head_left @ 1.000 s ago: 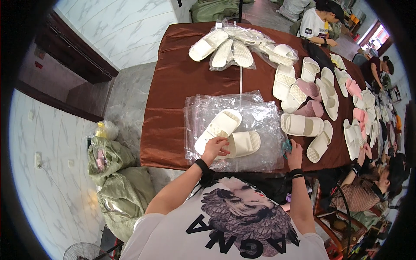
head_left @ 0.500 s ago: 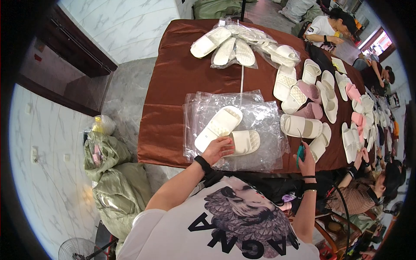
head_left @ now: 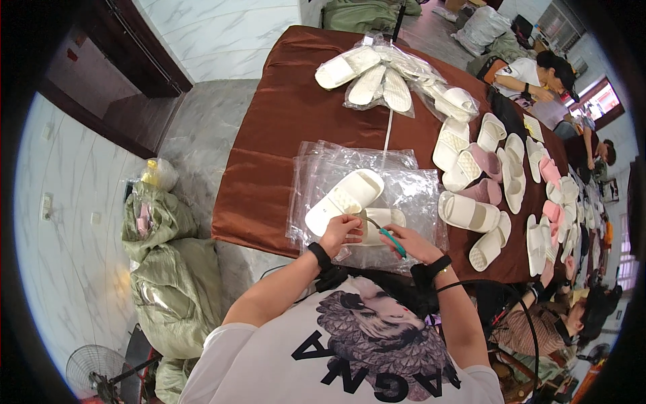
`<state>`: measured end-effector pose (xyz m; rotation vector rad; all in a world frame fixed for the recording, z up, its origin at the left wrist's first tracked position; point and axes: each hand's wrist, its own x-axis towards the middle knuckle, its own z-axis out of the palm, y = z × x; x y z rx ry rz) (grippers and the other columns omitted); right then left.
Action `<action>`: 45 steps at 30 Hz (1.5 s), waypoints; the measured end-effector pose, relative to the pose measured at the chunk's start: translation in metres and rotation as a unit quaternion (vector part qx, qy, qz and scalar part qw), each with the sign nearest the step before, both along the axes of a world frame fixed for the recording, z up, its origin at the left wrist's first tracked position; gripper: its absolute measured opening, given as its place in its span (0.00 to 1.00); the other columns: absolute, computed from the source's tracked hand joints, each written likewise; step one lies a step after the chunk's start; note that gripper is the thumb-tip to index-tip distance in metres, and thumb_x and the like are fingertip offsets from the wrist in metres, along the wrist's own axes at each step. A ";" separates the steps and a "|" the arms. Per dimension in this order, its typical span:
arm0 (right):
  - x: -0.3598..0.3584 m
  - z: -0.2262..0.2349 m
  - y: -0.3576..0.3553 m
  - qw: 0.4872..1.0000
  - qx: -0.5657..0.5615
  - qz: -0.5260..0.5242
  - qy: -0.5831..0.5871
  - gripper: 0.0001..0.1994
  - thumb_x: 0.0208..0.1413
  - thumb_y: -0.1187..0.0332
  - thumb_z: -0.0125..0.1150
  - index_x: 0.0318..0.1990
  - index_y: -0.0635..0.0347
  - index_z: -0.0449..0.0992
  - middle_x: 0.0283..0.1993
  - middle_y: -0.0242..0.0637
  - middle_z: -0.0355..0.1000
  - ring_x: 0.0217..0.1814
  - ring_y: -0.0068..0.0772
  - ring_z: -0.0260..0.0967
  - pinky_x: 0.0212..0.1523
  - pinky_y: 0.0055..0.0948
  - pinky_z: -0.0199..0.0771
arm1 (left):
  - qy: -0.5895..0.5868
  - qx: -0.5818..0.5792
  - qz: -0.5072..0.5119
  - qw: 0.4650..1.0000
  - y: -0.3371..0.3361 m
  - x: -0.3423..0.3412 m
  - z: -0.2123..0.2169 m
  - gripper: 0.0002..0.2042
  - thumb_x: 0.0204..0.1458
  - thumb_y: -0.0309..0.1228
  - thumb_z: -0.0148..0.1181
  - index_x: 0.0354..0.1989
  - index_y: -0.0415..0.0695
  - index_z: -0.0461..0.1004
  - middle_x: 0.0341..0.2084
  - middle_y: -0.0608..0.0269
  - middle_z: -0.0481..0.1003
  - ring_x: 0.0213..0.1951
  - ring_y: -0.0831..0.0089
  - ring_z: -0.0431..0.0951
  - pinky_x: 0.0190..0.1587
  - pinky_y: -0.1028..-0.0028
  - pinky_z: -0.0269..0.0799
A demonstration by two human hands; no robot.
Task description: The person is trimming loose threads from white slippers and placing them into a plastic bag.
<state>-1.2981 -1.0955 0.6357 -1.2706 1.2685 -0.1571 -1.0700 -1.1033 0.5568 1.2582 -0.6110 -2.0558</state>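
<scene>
Head view: fingers (head_left: 393, 237) (right) around teal tool (head_left: 393, 243)

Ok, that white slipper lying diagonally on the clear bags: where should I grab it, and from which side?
Probably by the heel end of the white slipper, coming from the near table edge. It lies flat and slanted, heel toward the person, where the left hand already rests. The strap at the far end is bulkier, and the right hand holds a teal tool.

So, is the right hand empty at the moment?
No, the right hand grips a small teal-handled tool pointed at the white slipper on the clear plastic bags.
</scene>
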 end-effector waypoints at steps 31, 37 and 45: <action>-0.173 -0.092 0.088 0.836 -0.325 -0.191 0.399 0.24 0.53 0.69 0.58 0.59 0.58 0.65 0.51 0.55 0.71 0.51 0.54 0.70 0.50 0.45 0.70 | -0.304 0.065 0.431 0.847 0.148 0.211 -0.067 0.03 0.56 0.28 0.56 0.35 0.43 0.74 0.30 0.64 0.75 0.32 0.72 0.77 0.31 0.70 0.76; -0.154 -0.074 0.076 0.834 -0.226 -0.068 0.498 0.21 0.53 0.65 0.58 0.55 0.56 0.67 0.40 0.56 0.74 0.44 0.57 0.72 0.43 0.51 0.71 | -0.358 0.184 0.422 0.813 0.160 0.197 -0.124 0.05 0.53 0.26 0.54 0.35 0.41 0.75 0.27 0.59 0.77 0.25 0.68 0.76 0.26 0.66 0.75; -0.147 -0.041 0.055 0.808 -0.342 -0.061 0.476 0.12 0.57 0.64 0.54 0.47 0.55 0.72 0.38 0.50 0.74 0.42 0.54 0.72 0.41 0.48 0.71 | -0.275 0.246 0.410 0.834 0.145 0.185 -0.160 0.04 0.52 0.23 0.54 0.32 0.36 0.74 0.27 0.52 0.78 0.27 0.61 0.79 0.27 0.62 0.77</action>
